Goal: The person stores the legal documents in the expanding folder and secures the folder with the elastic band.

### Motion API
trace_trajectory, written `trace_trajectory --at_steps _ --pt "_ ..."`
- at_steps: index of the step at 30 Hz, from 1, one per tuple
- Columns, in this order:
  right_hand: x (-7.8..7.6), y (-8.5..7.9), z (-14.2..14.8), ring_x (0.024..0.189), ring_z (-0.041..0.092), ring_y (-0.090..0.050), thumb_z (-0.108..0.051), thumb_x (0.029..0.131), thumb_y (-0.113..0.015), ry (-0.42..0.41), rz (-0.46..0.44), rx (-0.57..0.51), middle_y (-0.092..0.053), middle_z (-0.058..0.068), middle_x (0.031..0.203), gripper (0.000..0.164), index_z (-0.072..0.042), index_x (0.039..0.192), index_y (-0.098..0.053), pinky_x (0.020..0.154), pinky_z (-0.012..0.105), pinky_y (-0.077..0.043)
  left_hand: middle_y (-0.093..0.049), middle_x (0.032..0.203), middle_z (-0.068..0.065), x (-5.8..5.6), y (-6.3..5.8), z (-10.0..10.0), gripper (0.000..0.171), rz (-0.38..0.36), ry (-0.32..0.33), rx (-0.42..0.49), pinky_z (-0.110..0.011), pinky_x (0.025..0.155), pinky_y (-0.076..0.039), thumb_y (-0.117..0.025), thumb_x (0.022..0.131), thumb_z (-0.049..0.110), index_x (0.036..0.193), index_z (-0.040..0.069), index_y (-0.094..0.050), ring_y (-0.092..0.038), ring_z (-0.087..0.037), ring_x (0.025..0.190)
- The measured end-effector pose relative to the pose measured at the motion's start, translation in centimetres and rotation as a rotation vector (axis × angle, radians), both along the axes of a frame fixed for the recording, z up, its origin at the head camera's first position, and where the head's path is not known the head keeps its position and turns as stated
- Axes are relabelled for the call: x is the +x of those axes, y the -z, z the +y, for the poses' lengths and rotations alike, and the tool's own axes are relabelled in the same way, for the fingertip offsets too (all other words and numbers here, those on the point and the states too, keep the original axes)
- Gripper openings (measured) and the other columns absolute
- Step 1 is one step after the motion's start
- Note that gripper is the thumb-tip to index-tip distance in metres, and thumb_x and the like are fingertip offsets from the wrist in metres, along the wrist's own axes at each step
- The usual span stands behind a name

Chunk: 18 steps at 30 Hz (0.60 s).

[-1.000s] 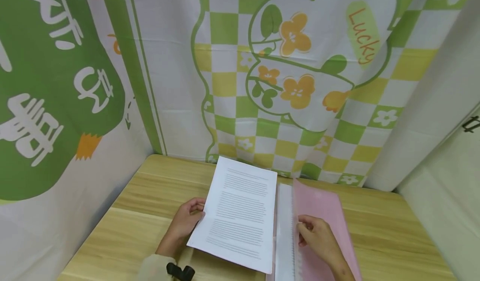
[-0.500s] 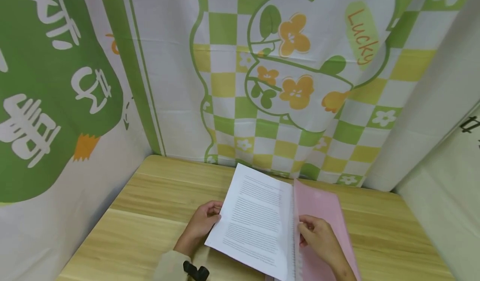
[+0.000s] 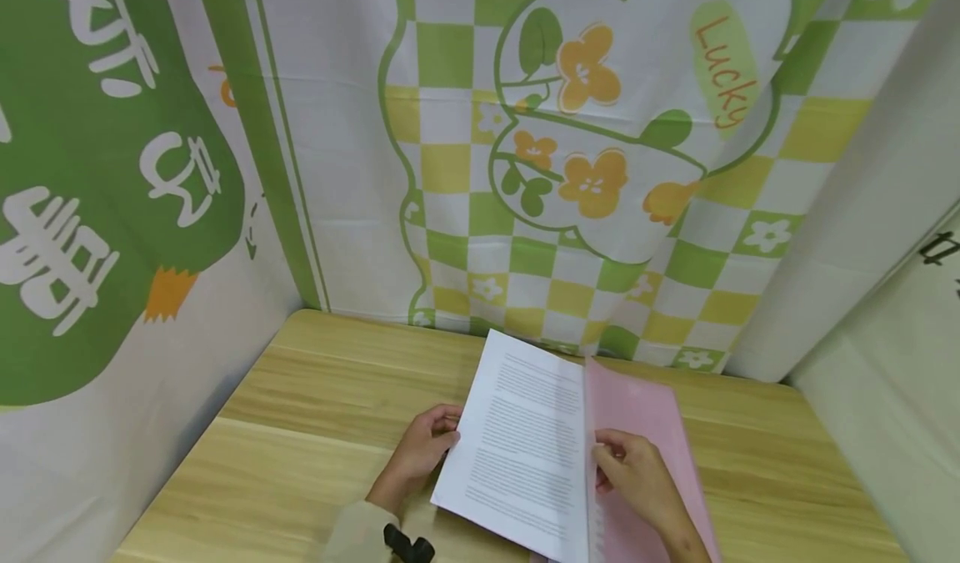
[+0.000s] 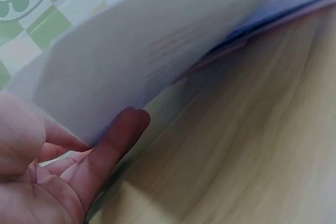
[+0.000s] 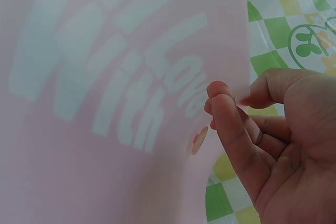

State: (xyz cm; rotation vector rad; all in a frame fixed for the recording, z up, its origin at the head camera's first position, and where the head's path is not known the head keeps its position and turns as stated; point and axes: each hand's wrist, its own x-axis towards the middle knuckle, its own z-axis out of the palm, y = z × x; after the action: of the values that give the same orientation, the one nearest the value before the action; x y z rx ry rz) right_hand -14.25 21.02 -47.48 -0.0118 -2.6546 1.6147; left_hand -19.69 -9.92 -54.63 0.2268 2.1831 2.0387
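Observation:
A white printed sheet [image 3: 525,454] slants over the left part of a pink folder [image 3: 645,404]. My left hand [image 3: 423,444] pinches the sheet by its left edge and keeps it raised off the table; in the left wrist view the thumb and fingers lie on either side of the paper [image 4: 105,61]. My right hand [image 3: 637,475] pinches the edge of a pink, see-through leaf of the folder, beside the sheet's right edge. White letters show on that pink leaf [image 5: 105,177] in the right wrist view. Whether the sheet's right edge lies inside a sleeve, I cannot tell.
The wood-grain table [image 3: 300,438] extends left and right of the folder. A patterned green, white and yellow curtain [image 3: 450,154] hangs close behind its back edge, with pale cloth at both sides. A black device [image 3: 408,542] sits at the left cuff.
My left hand has moved the sheet to the right, covering the pale strip beside the pink leaf. My right hand has stayed nearly still on the folder.

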Motion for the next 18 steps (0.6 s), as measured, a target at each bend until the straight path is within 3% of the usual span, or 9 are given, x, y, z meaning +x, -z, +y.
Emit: trace_trajectory --at_steps 8,18 --pt "-0.2 -0.2 -0.5 0.052 0.02 -0.062 0.004 0.091 -0.06 0.017 -0.014 0.022 -0.063 0.006 0.065 0.024 0.012 0.11 -0.071 0.05 0.032 -0.056 -0.063 0.094 -0.008 0.6 -0.1 1.6 0.033 -0.012 0.037 0.027 -0.028 0.062 -0.049 -0.059 0.094 -0.009 0.127 -0.007 -0.061 -0.057 -0.018 0.082" --pt "-0.4 -0.4 -0.6 0.05 0.021 -0.062 0.002 0.09 -0.063 0.029 -0.035 0.055 -0.064 0.005 0.064 0.025 0.01 0.112 -0.072 0.049 0.031 -0.055 -0.063 0.091 -0.006 1.3 -0.5 3.3 0.033 -0.091 0.097 0.109 -0.03 0.06 -0.055 -0.057 0.095 -0.01 0.127 -0.005 -0.059 -0.062 -0.017 0.075"
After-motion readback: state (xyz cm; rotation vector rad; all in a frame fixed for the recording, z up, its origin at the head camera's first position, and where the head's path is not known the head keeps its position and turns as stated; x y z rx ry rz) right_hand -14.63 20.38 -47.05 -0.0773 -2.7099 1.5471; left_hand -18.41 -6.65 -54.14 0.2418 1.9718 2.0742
